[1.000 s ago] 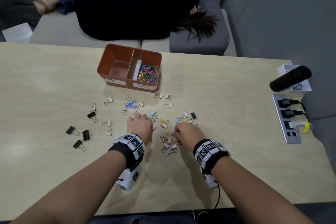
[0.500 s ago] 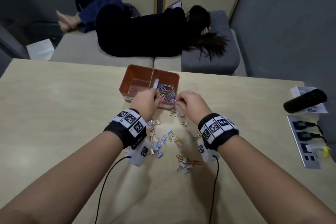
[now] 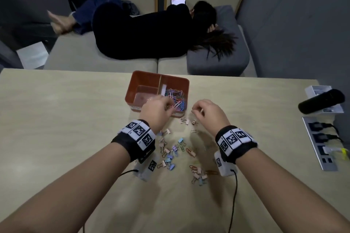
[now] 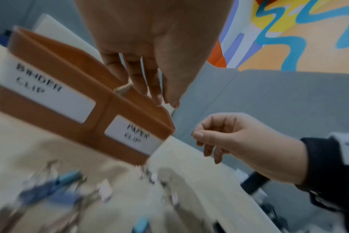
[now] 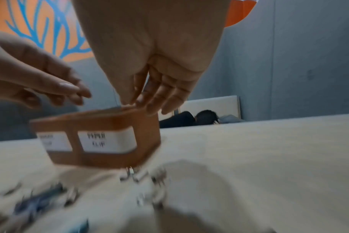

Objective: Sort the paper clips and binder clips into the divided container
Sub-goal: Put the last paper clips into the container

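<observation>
Dim, even indoor light; soft arm shadows fall on the counter (image 3: 56, 119). Both wrist views smear with motion blur; edges bend.

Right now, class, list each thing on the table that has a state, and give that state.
Orange divided plastic container: upright, open-topped.
Right compartment: holds coloured paper clips.
Left compartment: looks nearly empty.
Small binder clips: scattered, unsorted.
Left hand: above the container.
Right hand: beside it.

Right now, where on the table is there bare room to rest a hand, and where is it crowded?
Bare tabletop runs left of the orange container and left forearm. Another free patch lies between the right hand and the power strip. Crowded: loose clips scattered between both wrists, up to the container's front wall.
</observation>
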### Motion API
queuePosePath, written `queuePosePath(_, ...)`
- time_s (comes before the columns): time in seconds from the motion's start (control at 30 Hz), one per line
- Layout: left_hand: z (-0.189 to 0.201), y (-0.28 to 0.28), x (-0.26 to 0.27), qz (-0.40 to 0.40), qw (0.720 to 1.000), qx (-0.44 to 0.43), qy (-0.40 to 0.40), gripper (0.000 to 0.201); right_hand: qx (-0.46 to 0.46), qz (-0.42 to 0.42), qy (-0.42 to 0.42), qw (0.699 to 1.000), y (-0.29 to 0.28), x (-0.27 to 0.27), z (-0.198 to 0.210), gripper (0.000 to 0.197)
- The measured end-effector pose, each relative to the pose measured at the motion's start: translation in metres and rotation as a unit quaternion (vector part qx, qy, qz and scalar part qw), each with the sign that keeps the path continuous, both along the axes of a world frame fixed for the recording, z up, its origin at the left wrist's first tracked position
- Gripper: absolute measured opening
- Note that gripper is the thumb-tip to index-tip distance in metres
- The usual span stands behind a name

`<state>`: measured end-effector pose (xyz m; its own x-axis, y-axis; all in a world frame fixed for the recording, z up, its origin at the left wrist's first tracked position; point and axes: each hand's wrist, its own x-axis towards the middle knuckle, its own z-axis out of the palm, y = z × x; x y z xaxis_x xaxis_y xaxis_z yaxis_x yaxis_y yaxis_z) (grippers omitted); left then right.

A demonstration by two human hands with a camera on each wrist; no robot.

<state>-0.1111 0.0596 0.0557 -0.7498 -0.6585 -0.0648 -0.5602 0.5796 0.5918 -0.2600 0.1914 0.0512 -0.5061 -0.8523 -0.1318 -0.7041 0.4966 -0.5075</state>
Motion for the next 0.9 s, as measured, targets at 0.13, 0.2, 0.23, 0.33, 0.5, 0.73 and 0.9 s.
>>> queuePosePath(0.13, -0.023, 0.048, 0.029, -0.103, 0.988, 0.060, -0.097, 0.020, 0.119, 0.043, -0.073, 0.989, 0.058, 0.015, -0.029, 0.010)
queuePosePath(0.2, -0.040, 0.071, 0.043, -0.141, 0.974, 0.052, -0.171, 0.024, 0.167, 0.073, -0.092, 0.979, 0.078, 0.028, -0.042, 0.012)
queuePosePath(0.23, -0.048, 0.079, 0.048, -0.147, 0.967, 0.044, -0.202, 0.025, 0.183, 0.089, -0.095, 0.974, 0.086, 0.035, -0.047, 0.015)
queuePosePath(0.33, -0.065, 0.094, 0.055, -0.140, 0.956, 0.030, -0.255, 0.024, 0.186, 0.095, -0.112, 0.972, 0.098, 0.052, -0.061, 0.018)
queuePosePath(0.5, -0.072, 0.095, 0.052, -0.123, 0.956, 0.013, -0.265, 0.020, 0.161, 0.042, -0.071, 0.984, 0.103, 0.054, -0.067, 0.023)
queuePosePath(0.73, -0.073, 0.086, 0.044, -0.077, 0.970, 0.014, -0.232, 0.039, 0.130, 0.014, -0.053, 0.990, 0.099, 0.042, -0.072, 0.027)
queuePosePath(0.9, -0.077, 0.082, 0.036, -0.066, 0.971, 0.000, -0.231, 0.035, 0.143, 0.042, -0.044, 0.988, 0.085, 0.044, -0.076, 0.037)
